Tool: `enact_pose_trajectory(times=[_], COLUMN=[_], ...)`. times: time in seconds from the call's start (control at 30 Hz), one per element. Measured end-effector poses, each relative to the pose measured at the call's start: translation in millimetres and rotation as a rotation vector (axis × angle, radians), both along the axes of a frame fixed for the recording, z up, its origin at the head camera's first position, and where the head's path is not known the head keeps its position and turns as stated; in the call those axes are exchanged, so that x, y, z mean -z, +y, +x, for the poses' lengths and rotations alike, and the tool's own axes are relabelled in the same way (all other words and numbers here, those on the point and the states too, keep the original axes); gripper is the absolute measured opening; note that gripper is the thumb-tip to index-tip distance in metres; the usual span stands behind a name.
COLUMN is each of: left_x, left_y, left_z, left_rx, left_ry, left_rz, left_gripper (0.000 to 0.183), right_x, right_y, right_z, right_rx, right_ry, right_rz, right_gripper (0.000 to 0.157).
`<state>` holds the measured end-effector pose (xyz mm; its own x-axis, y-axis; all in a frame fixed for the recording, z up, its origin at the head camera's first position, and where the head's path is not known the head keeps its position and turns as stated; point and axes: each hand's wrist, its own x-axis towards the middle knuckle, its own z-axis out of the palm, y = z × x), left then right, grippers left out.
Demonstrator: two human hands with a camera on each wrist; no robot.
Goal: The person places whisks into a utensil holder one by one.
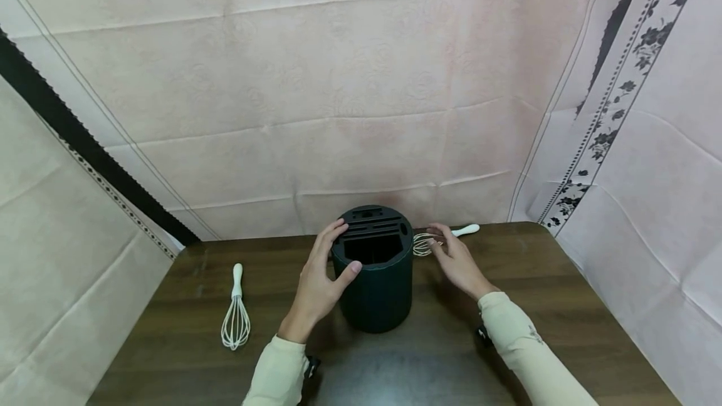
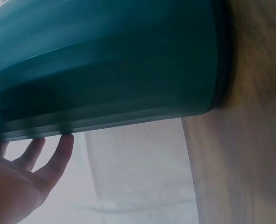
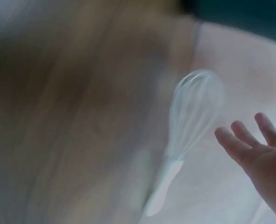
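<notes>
A dark green knife and utensil holder (image 1: 376,296), a cylinder with slots and a larger opening on top, stands upright on the table. My left hand (image 1: 316,290) touches its left side, thumb near the front rim and fingers spread toward the back; fingertips meet its wall in the left wrist view. To the right of the holder lies a whisk (image 1: 465,230) with a white handle. My right hand (image 1: 459,265) hovers by that whisk, partly covering it in the head view. In the right wrist view, its spread fingers are apart from the whisk (image 3: 194,112).
Another white-handled whisk (image 1: 235,318) lies on the left part of the brown wooden table (image 1: 186,331). A pale cloth (image 1: 338,80) hangs behind the table's back edge, and more cloth (image 1: 648,255) hangs at the right.
</notes>
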<state>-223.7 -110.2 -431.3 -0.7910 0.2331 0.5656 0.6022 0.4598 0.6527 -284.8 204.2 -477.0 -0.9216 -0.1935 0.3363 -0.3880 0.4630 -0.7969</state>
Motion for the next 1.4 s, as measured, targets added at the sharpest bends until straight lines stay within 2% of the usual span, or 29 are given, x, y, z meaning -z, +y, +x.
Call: enact_pose_trajectory(times=[0.17, 0.43, 0.6, 0.8, 0.93, 1.03, 1.17, 1.27, 1.4], left_x=[0.3, 1.6, 2.3, 2.6, 1.3, 0.8, -0.3, -0.7, -0.1], left_y=[0.0, 1.1, 1.7, 2.2, 2.7, 3.5, 3.2, 2.7, 2.5], left_z=[-0.7, -2.5, -2.5, -1.5, -1.8, -2.1, -2.2, -1.7, -0.8], left_rx=[-0.002, 0.006, 0.003, 0.006, 0.006, 0.008, 0.009, 0.008, 0.008], left_ry=[-0.004, -0.023, -0.032, -0.035, -0.031, -0.034, -0.037, -0.036, -0.037], left_rz=[0.008, 0.02, 0.028, 0.032, 0.035, 0.034, 0.035, 0.04, 0.042], left_gripper=[0.068, 0.067, 0.067, 0.067, 0.066, 0.066, 0.066, 0.065, 0.066], right_x=[14.6, 29.9, 30.8, 31.2, 31.8, 30.5, 25.7, 21.8, 16.5], right_y=[18.4, 30.2, 27.8, 21.6, 20.9, 23.9, 27.4, 29.4, 30.6], right_z=[-23.3, -49.4, -57.9, -60.2, -59.4, -55.3, -48.9, -44.7, -39.2], right_rx=[0.076, 0.058, 0.053, 0.139, 0.175, 0.175, 0.152, 0.135, 0.104], right_ry=[-0.042, -0.046, 0.01, 0.068, 0.115, 0.137, 0.141, 0.091, -0.03], right_rz=[0.134, 0.346, 0.522, 0.712, 0.786, 0.801, 0.756, 0.682, 0.555], right_gripper=[0.046, 0.05, 0.052, 0.051, 0.046, 0.039, 0.034, 0.033, 0.03])
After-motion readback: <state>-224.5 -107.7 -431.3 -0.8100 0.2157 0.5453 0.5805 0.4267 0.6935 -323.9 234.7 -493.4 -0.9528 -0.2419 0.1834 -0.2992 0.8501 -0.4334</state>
